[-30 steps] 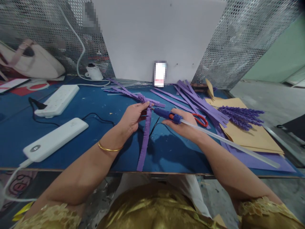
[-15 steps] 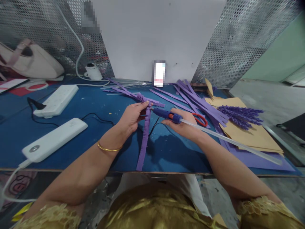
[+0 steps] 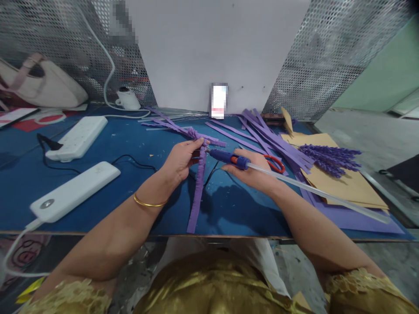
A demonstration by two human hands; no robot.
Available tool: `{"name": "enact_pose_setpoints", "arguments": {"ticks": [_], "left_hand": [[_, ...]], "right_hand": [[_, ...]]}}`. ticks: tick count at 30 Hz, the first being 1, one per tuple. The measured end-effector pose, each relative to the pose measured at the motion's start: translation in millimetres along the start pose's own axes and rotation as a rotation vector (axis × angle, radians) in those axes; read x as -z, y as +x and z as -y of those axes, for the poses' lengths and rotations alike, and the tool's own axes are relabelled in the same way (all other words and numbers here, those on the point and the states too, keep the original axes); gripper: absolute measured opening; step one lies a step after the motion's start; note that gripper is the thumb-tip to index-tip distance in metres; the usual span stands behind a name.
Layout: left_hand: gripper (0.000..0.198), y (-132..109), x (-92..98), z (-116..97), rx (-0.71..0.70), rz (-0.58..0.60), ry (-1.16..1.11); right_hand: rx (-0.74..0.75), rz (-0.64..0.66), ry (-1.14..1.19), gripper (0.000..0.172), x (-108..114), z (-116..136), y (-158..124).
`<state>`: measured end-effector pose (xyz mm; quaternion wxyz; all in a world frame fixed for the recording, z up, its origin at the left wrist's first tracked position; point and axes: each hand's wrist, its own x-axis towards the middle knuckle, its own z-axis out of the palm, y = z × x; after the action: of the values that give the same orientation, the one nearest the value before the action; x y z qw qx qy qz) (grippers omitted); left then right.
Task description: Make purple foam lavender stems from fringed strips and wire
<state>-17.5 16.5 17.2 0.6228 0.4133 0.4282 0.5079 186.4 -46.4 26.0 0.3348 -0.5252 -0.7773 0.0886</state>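
Note:
Between thumb and fingers, my left hand (image 3: 185, 160) pinches a fringed purple paper strip (image 3: 197, 192), whose long end hangs down toward the table's front edge. Its upper part is bunched near my fingertips. My right hand (image 3: 252, 170) is wrapped round a blue hot glue gun (image 3: 225, 157), with its nozzle at the strip just beside my left fingertips. Whether the nozzle touches the paper I cannot tell. A long translucent glue stick (image 3: 321, 192) sticks out from the back of the gun over my right forearm. Red-handled scissors (image 3: 276, 164) lie partly hidden behind my right hand.
Purple paper strips (image 3: 278, 139) lie at the back right, beside purple paper flowers (image 3: 330, 159) on brown paper (image 3: 356, 189). A lit phone (image 3: 218, 101) leans against the white board. A power strip (image 3: 78, 137) and a white elongated device (image 3: 75, 192) occupy the left, with cords.
Very little differs. The glue gun's nozzle has shifted slightly left along the strip, and the hanging end has swung a touch to the left. Both hands keep their grip.

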Motion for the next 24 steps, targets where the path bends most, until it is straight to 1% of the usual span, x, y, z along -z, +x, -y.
{"name": "enact_pose_setpoints", "arguments": {"ticks": [24], "left_hand": [[0.035,-0.3,-0.5,-0.6,0.005,-0.018,-0.003]], "right_hand": [[0.016,0.029,0.006,0.038,0.6,1.5,-1.8]]}}
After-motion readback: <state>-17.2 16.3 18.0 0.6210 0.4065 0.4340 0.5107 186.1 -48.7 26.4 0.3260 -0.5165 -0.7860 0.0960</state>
